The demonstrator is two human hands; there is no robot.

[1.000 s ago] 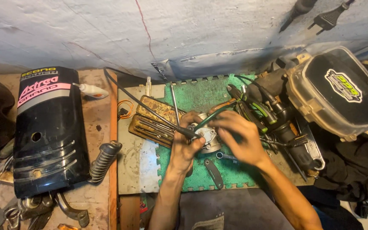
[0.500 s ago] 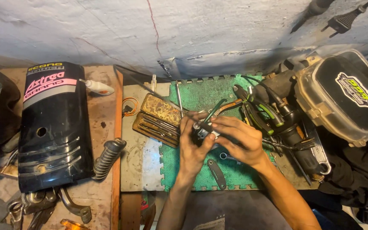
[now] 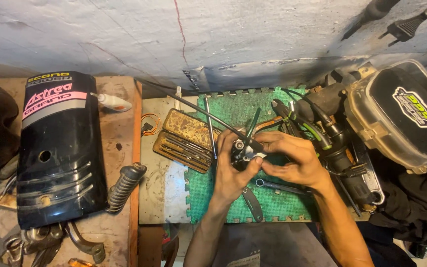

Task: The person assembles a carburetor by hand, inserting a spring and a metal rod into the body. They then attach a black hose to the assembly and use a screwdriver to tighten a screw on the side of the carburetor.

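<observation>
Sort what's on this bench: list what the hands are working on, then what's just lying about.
In hand:
left hand
right hand
small metal part held between both hands
black cable running up from the part

Lying about:
black cover panel
open tool case
ribbed footpeg
ring spanner
green mat
clear-lidded box

Black fairing panel (image 3: 60, 148), ribbed footpeg (image 3: 124, 185), open tool tin (image 3: 186, 138).

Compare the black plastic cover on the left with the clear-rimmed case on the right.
The black plastic cover is long, glossy and ribbed, and lies flat on the wooden bench. The clear-rimmed case is broader and boxier, with a translucent shell, and sits tilted on clutter. Both have dark faces, carry a coloured sticker, and lie away from both hands.
</observation>
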